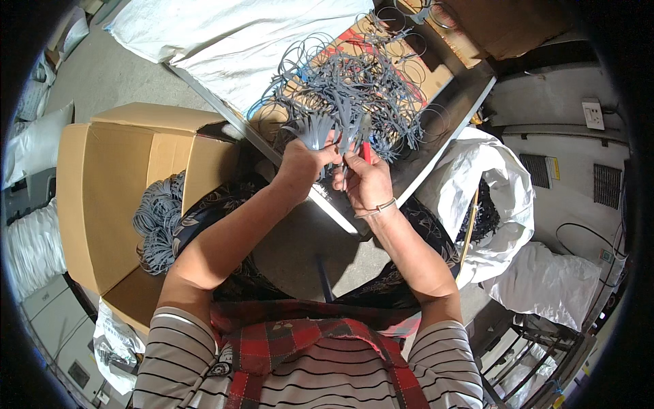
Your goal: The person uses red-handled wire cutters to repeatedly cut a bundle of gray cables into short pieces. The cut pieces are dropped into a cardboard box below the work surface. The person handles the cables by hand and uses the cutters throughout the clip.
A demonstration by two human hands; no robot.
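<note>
My left hand [311, 158] grips a fanned bunch of grey plastic strips [316, 130], which look like cable ties or moulded parts. Close beside it, my right hand [365, 176] holds a tool with a red handle [366, 152], its type partly hidden, and its fingertips touch some grey strips. Both hands are over the near corner of a metal-edged tray. Beyond them a large tangled heap of grey plastic strips and loops [347, 82] lies on flattened cardboard.
An open cardboard box [120, 204] at left holds coiled grey bundles [161, 225]. A white woven sack [503, 204] with dark pieces stands at right. White sheeting [230, 36] covers the tray's far left. The tray's metal rim [334, 209] is near my knees.
</note>
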